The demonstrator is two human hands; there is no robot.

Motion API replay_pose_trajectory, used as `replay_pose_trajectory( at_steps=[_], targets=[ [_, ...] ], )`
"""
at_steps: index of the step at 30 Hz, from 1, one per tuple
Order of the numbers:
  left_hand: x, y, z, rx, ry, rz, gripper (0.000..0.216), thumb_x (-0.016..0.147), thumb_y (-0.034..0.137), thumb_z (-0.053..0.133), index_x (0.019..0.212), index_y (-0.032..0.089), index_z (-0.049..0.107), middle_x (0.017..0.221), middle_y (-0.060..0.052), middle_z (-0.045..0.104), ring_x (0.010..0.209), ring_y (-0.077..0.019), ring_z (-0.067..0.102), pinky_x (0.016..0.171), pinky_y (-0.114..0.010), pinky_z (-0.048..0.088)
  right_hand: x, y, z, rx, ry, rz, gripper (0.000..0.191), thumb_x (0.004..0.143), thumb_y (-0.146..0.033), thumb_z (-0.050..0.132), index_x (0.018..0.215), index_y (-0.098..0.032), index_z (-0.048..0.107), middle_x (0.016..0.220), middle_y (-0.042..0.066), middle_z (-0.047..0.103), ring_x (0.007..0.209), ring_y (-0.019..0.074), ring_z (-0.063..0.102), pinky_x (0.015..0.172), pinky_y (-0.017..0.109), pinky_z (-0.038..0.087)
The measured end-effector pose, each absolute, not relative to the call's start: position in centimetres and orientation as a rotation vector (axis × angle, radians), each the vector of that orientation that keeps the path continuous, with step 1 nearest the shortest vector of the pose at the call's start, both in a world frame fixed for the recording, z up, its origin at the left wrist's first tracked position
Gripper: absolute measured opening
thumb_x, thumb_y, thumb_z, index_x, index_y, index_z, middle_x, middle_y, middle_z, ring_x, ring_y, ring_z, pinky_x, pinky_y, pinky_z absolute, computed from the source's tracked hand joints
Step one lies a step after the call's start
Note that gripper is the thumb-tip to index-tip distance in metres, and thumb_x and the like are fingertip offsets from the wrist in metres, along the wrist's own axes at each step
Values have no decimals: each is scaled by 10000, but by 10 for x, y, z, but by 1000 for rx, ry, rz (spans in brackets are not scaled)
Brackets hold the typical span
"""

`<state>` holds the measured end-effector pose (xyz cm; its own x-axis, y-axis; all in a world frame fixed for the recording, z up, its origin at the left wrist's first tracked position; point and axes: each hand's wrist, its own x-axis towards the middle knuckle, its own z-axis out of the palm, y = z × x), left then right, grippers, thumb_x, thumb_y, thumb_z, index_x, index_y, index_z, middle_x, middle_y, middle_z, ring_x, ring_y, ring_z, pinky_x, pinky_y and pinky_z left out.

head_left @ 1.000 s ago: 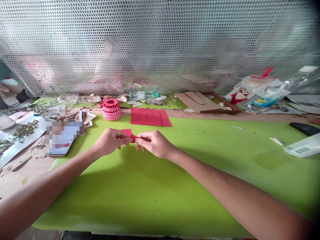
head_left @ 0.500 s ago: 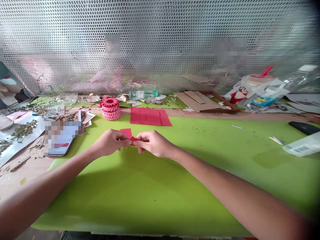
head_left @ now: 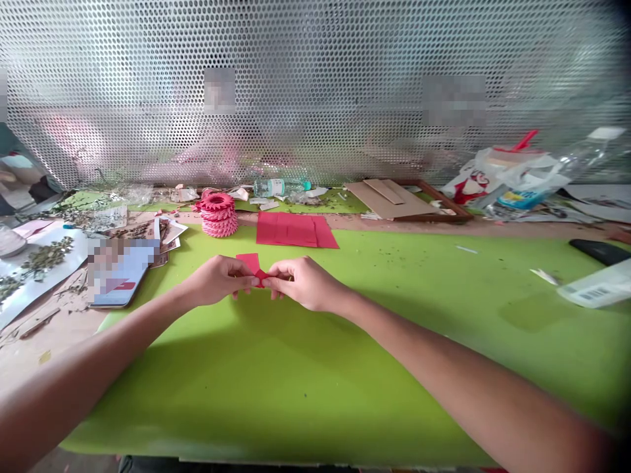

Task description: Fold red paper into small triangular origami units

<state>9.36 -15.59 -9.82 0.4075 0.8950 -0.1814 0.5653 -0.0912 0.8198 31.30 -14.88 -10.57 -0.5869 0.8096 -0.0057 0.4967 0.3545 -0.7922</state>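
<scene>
A small piece of folded red paper point(head_left: 249, 261) is pinched between my two hands, a little above the green mat point(head_left: 296, 394). My left hand point(head_left: 219, 280) grips its left side between thumb and fingers. On the other side my right hand point(head_left: 300, 281) is closed on the right corner, its fingertips almost meeting the left ones. Fingers cover part of the folds. Beyond the hands lie flat red paper sheets point(head_left: 296, 230), overlapping. To their left stands a round stack of folded red and pink paper pieces point(head_left: 219, 215).
A phone point(head_left: 125, 272) lies at the left beside dried plant sprigs point(head_left: 46, 255) and papers. Along the back are a plastic bottle point(head_left: 280, 186), a cardboard piece point(head_left: 389, 199) and plastic bags point(head_left: 517, 180). A perforated metal panel point(head_left: 315, 85) rises behind. At right lies a translucent bottle point(head_left: 599, 286).
Both hands stay in nearly the same place, still pinching the red paper. The folded part between the fingertips has shifted slightly.
</scene>
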Motion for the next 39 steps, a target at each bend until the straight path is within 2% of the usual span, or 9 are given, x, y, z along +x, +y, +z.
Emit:
replay_pose_trajectory(
  at_steps=[6,13,19,24,34,39],
  targets=[
    [93,-154,-96,1718,1192,471,375,733,524,681,737,150,655,699,-13,659,588,-126,577,567,-235,404,313,-150,-105,-1093,-2267,1107,285,915,-421,586,903,-155,688,802,45,743,620,149,615,555,250,412],
    [91,-150,-107,1721,1177,423,382,747,526,666,793,147,666,724,-33,680,603,-137,585,569,-247,446,312,-152,-104,-1154,-2362,979,282,919,-410,573,800,-172,665,733,24,726,511,122,529,497,250,334],
    [90,-150,-110,1737,1194,474,382,759,530,663,780,149,659,692,-24,663,597,-136,584,556,-241,446,312,-151,-103,-1183,-2271,1024,303,886,-455,610,837,-165,685,748,37,726,572,145,582,530,254,369],
    [92,-151,-107,1725,1183,470,370,760,517,670,768,147,648,709,-27,670,588,-130,584,560,-243,448,311,-152,-101,-1215,-2248,1044,274,894,-406,608,786,-163,678,733,31,723,526,124,539,507,247,359],
    [91,-151,-104,1718,1164,467,394,734,541,682,752,150,633,714,-27,663,607,-136,581,579,-250,444,313,-146,-105,-1118,-2141,1259,278,859,-425,654,841,-150,683,812,67,753,704,182,671,647,286,491],
    [90,-150,-104,1749,1191,428,368,741,521,670,777,156,644,711,-24,671,602,-139,578,554,-242,424,314,-143,-110,-1149,-2130,1260,293,855,-448,656,813,-158,664,815,67,755,684,175,661,609,277,475]
  ],
)
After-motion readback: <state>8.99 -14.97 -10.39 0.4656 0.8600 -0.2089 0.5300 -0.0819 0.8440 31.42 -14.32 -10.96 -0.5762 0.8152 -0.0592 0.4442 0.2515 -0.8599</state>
